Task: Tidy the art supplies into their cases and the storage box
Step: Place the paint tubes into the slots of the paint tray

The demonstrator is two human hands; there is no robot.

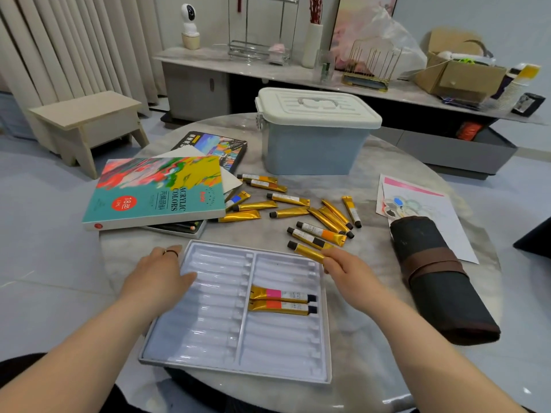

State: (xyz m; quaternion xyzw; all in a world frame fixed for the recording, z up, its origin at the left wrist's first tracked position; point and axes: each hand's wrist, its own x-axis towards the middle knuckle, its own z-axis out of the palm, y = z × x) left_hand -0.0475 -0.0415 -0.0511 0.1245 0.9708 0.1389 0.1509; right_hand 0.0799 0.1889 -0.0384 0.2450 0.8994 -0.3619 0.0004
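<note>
Head view, lower centre: one white moulded plastic paint tray [208, 338] with two columns of slots, flat on the round marbled grey table [372, 180]. In the right column, two gold paint tubes side by side, one with a pink band [281, 295], one with an orange-red band [281, 307], black caps to the right. Left hand [158, 278], one dark ring on a finger, palm down and loosely spread on the tray's upper left edge, gripping nothing. Right hand [347, 269] at the tray's upper right corner, fingertips pinched narrowly around one gold tube with a black cap [307, 250], cap toward upper left. Centre of frame: roughly fourteen more gold tubes [287, 199] scattered loose on the table; exact count hard to tell where overlapping. Centre left: one teal acrylic-colours box lid [155, 192] resting over one open tin of pencils [179, 228]; behind, one dark pencil box [217, 147]. Upper centre: one pale blue storage box with a white latched lid [313, 144]. Right: one dark rolled fabric brush case with a brown strap [435, 275], lying partly over one painted paper sheet [423, 201].
</note>
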